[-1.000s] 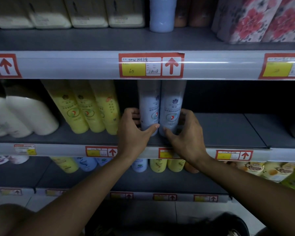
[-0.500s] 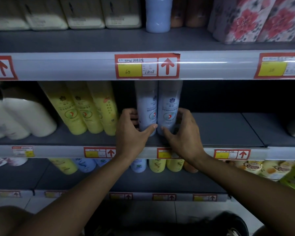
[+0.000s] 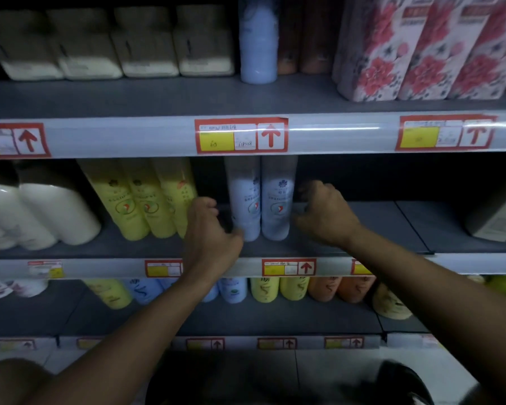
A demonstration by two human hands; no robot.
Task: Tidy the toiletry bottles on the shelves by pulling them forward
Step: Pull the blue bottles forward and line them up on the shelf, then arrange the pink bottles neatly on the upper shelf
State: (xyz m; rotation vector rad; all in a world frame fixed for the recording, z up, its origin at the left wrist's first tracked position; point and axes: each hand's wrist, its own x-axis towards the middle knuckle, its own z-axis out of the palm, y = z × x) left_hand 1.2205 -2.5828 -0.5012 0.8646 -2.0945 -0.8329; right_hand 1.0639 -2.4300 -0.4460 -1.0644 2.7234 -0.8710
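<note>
Two pale blue bottles, the left one and the right one, stand upright side by side on the middle shelf, close to its front edge. My left hand is just left of them, fingers loosely curled and off the bottle, thumb tip at the left bottle's base. My right hand is to the right of the pair with loosely curled fingers, a small gap from the right bottle, and holds nothing. Three yellow bottles lean further left on the same shelf.
White bottles fill the shelf's left end and a box sits at its right end. Above are cream tubs, a blue bottle and floral packs. Below stands a row of coloured bottles. Price rails front each shelf.
Both hands have let go of the two pale blue bottles and moved apart, the left hand leftward and the right hand rightward. The bottles stand where they were.
</note>
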